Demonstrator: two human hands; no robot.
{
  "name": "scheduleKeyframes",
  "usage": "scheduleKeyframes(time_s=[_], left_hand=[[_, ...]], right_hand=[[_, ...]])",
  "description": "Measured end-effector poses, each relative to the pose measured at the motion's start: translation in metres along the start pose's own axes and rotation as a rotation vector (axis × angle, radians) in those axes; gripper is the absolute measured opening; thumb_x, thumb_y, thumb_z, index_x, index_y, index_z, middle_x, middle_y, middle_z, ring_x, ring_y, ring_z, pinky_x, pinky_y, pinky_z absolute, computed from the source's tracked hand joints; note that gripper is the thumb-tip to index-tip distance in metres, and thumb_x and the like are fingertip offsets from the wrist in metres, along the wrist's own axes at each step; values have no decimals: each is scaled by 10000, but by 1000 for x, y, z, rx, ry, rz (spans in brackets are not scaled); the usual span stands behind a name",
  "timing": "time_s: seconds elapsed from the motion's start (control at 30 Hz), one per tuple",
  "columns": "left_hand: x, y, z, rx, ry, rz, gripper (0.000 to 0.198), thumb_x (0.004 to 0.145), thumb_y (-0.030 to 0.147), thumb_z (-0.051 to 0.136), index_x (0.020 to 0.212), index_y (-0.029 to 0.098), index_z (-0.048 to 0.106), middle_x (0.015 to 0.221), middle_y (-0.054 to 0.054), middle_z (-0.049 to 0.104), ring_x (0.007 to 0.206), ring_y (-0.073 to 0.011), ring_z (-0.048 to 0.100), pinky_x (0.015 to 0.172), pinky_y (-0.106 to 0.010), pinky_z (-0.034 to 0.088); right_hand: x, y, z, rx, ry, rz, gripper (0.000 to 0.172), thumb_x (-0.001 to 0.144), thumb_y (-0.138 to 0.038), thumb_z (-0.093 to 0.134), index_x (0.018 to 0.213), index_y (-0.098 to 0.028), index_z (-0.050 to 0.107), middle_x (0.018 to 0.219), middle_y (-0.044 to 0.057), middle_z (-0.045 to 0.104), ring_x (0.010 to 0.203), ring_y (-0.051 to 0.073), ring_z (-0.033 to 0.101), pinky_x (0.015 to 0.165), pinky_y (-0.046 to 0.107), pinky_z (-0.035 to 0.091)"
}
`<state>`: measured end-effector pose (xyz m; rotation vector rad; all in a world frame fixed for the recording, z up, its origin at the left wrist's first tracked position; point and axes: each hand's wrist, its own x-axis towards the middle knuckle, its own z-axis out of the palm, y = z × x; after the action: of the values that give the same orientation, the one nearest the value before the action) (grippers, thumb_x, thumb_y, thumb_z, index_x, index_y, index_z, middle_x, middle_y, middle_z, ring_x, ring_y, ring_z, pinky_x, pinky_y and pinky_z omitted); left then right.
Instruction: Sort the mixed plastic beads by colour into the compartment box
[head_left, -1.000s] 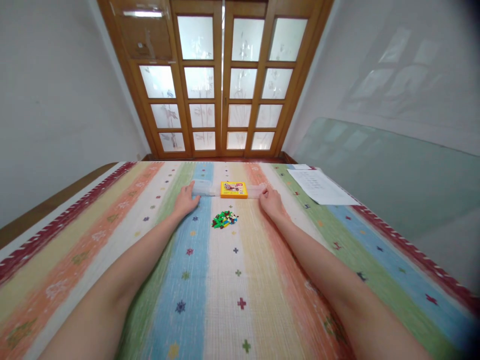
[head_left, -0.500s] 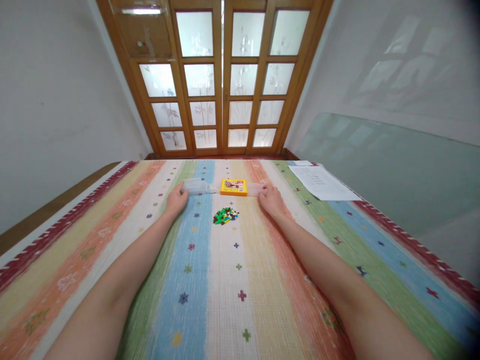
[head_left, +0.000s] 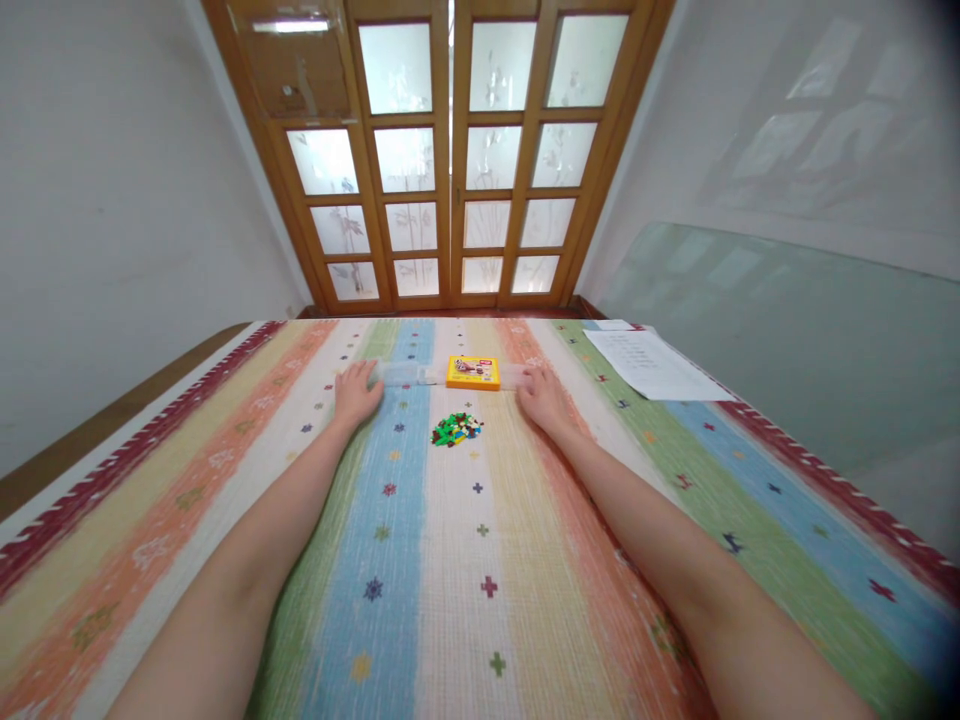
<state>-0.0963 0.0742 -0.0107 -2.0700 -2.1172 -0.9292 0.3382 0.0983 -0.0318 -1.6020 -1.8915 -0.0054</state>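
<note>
My left hand [head_left: 358, 395] is at the left end of a clear plastic box [head_left: 401, 373], its fingers and thumb around that end. At the right, my right hand [head_left: 541, 397] has its curled fingers on another clear plastic piece [head_left: 511, 377], which looks like a box or lid. Between the two clear pieces sits a flat yellow box [head_left: 472, 373] with a printed picture on top. Nearer to me lies a small pile of toy building bricks [head_left: 456, 429], mostly green, with some brown, white, blue and yellow. Neither hand touches the pile.
A striped, patterned cloth [head_left: 450, 600] covers the table. Printed paper sheets [head_left: 652, 365] lie at the far right edge. Beyond the table stand wooden doors with glass panes [head_left: 446, 160], and a pale glass-like panel [head_left: 787, 330] leans along the right wall.
My left hand has shifted its hold, with more fingers now showing over the end of the clear box. My right hand stays on its piece. The whole view has shifted slightly.
</note>
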Motion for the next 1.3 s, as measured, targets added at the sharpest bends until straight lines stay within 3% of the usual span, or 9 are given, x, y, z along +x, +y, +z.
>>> scheduleKeyframes(time_s=[0.1, 0.2, 0.37, 0.6, 0.7, 0.8, 1.0, 1.13, 1.3], left_hand=[[-1, -4, 0, 66, 11, -31, 520, 922, 383, 516, 1410, 219, 593, 1529, -135, 519, 1454, -366, 376, 1219, -637, 193], [1, -15, 2, 92, -4, -71, 485, 919, 396, 514, 1350, 210, 637, 1518, -146, 524, 1430, -370, 398, 1192, -626, 254], [4, -24, 9, 65, -59, 59, 554, 889, 392, 550, 1408, 203, 589, 1542, -123, 502, 1437, -321, 403, 1233, -528, 261], [5, -25, 5, 57, -120, 95, 581, 879, 410, 571, 1421, 199, 581, 1551, -117, 498, 1462, -335, 381, 1247, -531, 241], [6, -25, 3, 49, -165, 88, 599, 879, 444, 580, 1434, 220, 568, 1580, -117, 464, 1486, -359, 349, 1244, -593, 200], [4, -21, 1, 50, -174, 64, 611, 885, 465, 584, 1456, 253, 539, 1600, -116, 441, 1514, -394, 297, 1225, -698, 80], [-9, 15, 1, 47, -57, 210, 594, 904, 393, 570, 1479, 261, 505, 1619, -100, 412, 1537, -352, 269, 1263, -644, 15], [-21, 54, 1, -14, -105, 396, 494, 926, 350, 553, 1416, 287, 577, 1583, -69, 462, 1513, -317, 325, 1288, -592, 77], [-40, 100, -1, -130, -182, 548, 414, 967, 354, 519, 1363, 300, 626, 1539, -49, 514, 1473, -287, 394, 1289, -573, 162]], right_hand=[[0, 1, 1, 4, -6, -14, 389, 908, -244, 490, 1268, -145, 597, 1303, 175, 580, 1207, 307, 520, 1070, 422, 412], [0, 2, 2, 3, -8, -27, 390, 910, -243, 489, 1269, -143, 602, 1278, 170, 592, 1187, 304, 532, 1062, 416, 419], [1, 3, 2, 9, -18, -81, 416, 915, -225, 487, 1300, -132, 612, 1340, 178, 565, 1231, 306, 515, 1105, 422, 396], [-1, -1, -1, -1, -33, -66, 384, 888, -179, 485, 1239, -147, 636, 1310, 168, 577, 1198, 303, 528, 1077, 417, 418], [-1, -1, -2, -11, -26, -52, 370, 887, -192, 491, 1224, -151, 636, 1283, 167, 589, 1175, 306, 534, 1063, 422, 424], [0, -1, -4, -46, -21, -43, 372, 894, -200, 499, 1239, -153, 628, 1294, 168, 591, 1204, 309, 521, 1088, 433, 406], [3, 1, -9, -89, -110, -213, 443, 909, -230, 546, 1347, -178, 587, 1465, 149, 509, 1340, 292, 449, 1155, 438, 357], [9, 9, -21, -112, -199, -240, 489, 909, -244, 585, 1397, -207, 568, 1466, 128, 516, 1351, 276, 447, 1161, 442, 350], [11, 21, -43, -103, -246, -209, 419, 871, -316, 693, 1276, -213, 664, 1289, 140, 601, 1220, 295, 521, 1084, 416, 400]])
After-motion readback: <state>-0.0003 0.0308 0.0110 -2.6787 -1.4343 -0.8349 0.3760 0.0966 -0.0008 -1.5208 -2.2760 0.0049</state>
